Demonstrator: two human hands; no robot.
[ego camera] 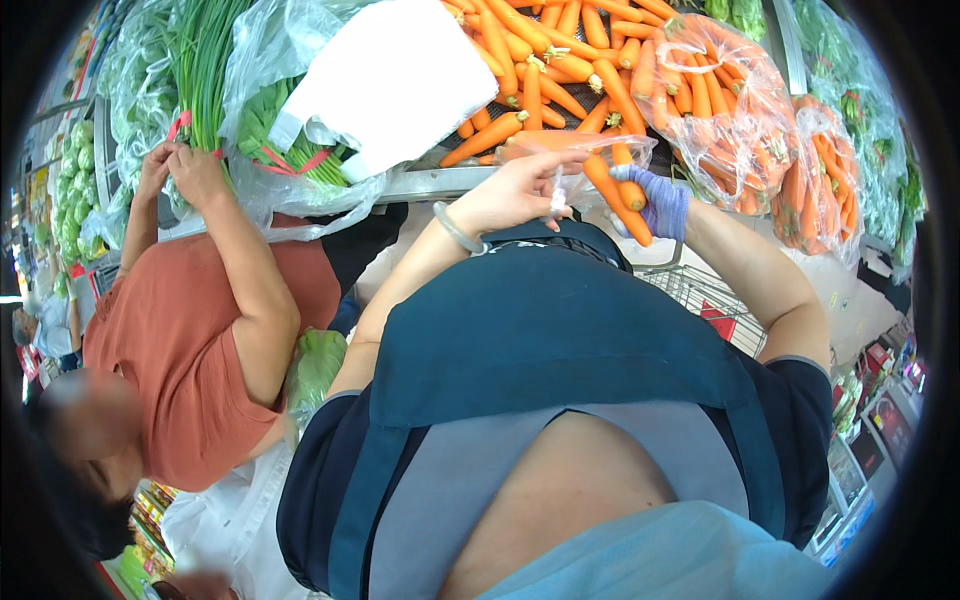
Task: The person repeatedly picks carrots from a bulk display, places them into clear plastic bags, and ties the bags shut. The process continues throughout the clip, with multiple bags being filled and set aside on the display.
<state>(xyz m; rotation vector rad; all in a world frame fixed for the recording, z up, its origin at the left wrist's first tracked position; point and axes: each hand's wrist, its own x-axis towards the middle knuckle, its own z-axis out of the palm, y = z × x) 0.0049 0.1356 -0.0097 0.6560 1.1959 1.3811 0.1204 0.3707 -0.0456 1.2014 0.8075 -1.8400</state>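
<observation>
My right hand [652, 201], in a purple-grey knit glove, grips a pair of carrots [616, 199] in front of the apron. A further carrot [622, 155] shows just above its fingers. My bare left hand [517, 191], with a pale bangle at the wrist, is at a clear plastic bag [637, 152], its thumb and fingers on the thin film. Something white and crumpled [558, 193] sits among those fingers; what it is cannot be made out. Inside the bag lies at least one carrot [551, 141]. Loose carrots [547, 82] are heaped on the display just beyond.
Filled carrot bags [724, 112] stand right, one [817, 176] hanging over the edge. A white plastic-bag stack [397, 82] covers bagged greens on the left. Another person's hands [187, 172] hold tied green stalks [202, 82]. A metal shelf edge [439, 182] runs ahead; a wire cart [694, 289] stands below.
</observation>
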